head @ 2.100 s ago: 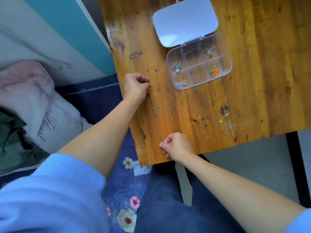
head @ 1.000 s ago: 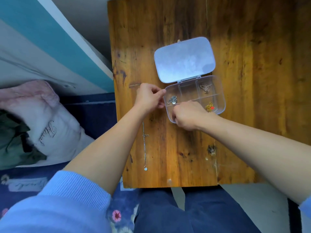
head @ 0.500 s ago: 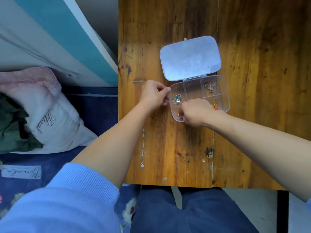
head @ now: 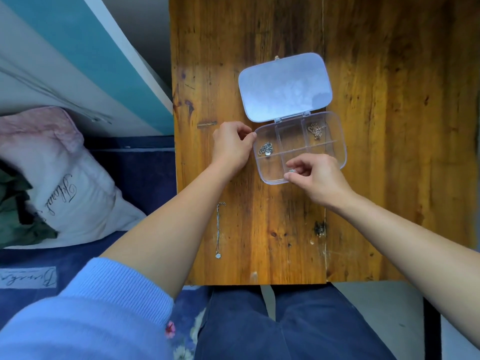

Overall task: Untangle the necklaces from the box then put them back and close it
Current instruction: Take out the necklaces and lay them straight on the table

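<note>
A clear plastic box (head: 335, 120) with several compartments lies open on the wooden table (head: 389, 126), its lid (head: 285, 85) flat behind it. My left hand (head: 231, 146) pinches the box's left rim. My right hand (head: 317, 178) is over the near compartments, fingertips pinched on a small silver necklace (head: 291, 171). A silver necklace (head: 266, 149) sits bunched in the far left compartment, a rose-gold one (head: 316, 131) in the far right. A straightened silver necklace (head: 218, 229) lies on the table near the left edge.
The table's left edge (head: 174, 152) drops to a blue floral rug (head: 130, 178) and a pillow (head: 59, 183). My legs in blue trousers (head: 285, 326) are under the near edge. A dark knot (head: 319, 228) marks the wood.
Both hands let go of the straightened necklace and moved up to the box. My right hand reached into the near left compartment and has come away to the right with a small necklace pinched.
</note>
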Demonstrator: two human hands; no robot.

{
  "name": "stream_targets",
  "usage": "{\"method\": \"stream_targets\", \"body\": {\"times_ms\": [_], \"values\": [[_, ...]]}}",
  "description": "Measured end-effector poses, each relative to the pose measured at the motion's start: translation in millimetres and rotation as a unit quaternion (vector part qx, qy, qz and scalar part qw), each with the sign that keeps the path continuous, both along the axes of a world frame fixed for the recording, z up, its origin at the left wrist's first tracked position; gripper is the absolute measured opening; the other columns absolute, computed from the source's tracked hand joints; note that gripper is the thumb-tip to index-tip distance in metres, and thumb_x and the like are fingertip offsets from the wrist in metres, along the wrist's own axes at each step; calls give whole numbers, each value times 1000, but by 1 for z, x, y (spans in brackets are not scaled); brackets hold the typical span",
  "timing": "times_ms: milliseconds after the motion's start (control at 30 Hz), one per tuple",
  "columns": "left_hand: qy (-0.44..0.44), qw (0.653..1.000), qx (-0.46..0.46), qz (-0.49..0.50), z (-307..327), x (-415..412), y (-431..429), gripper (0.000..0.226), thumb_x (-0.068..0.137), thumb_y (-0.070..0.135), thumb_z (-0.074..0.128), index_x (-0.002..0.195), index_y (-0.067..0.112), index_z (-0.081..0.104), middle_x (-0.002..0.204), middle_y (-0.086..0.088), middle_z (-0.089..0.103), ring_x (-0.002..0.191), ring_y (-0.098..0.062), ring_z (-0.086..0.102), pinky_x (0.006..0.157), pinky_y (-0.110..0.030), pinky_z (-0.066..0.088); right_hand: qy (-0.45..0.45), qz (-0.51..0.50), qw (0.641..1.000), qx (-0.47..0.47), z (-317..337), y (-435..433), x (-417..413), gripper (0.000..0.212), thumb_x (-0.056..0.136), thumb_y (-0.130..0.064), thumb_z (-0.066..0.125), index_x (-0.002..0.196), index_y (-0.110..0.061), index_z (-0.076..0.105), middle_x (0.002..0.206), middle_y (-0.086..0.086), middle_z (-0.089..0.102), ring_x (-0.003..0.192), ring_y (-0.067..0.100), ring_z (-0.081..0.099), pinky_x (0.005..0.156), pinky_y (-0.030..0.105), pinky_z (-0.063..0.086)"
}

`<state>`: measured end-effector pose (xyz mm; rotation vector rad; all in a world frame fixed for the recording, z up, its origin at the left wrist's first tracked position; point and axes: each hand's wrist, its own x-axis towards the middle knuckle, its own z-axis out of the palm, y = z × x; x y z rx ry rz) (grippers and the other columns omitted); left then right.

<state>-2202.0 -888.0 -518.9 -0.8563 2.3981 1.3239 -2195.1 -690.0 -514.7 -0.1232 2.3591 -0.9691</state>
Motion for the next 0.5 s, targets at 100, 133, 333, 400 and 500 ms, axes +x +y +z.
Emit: {"method": "stream_targets", "body": {"times_ms": [100,133,333,400,500], "values": [[52,995,-84,-27,10,10,9,18,91,20,60,103,13,72,99,-3,72,89,-20,65,80,-34,55,-37,-71,996,-25,1,13,12,9,83,-16,74,91,-12,76,68,0,69,63,13,62,63,23,47],[68,991,-102,-44,12,15,12,18,91,20,60,102,14,72,100,-3,71,90,-21,64,78,-34,53,-56,-102,993,-37,1,17,17,6,85,-14,71,89,-12,76,67,4,71,61,14,62,58,24,49],[166,933,-202,-246,10,43,38,15,86,11,63,96,8,73,92,-10,67,89,-30,59,67,-36,44,-144,-302,932,-136,-1,41,36,16,89,0,63,103,-6,68,85,10,74,68,12,71,52,17,52],[176,905,-210,-326,5,43,49,18,87,14,62,101,11,73,92,-10,67,90,-32,58,71,-36,40,-193,-360,894,-184,-2,46,39,18,90,1,61,103,-9,65,89,9,74,73,12,73,55,16,53],[140,886,-180,-403,-3,37,65,25,93,23,54,112,17,70,103,-6,68,101,-29,56,80,-36,37,-239,-396,856,-231,-7,53,41,20,92,2,56,103,-12,64,92,9,76,81,15,74,57,18,54]]}}
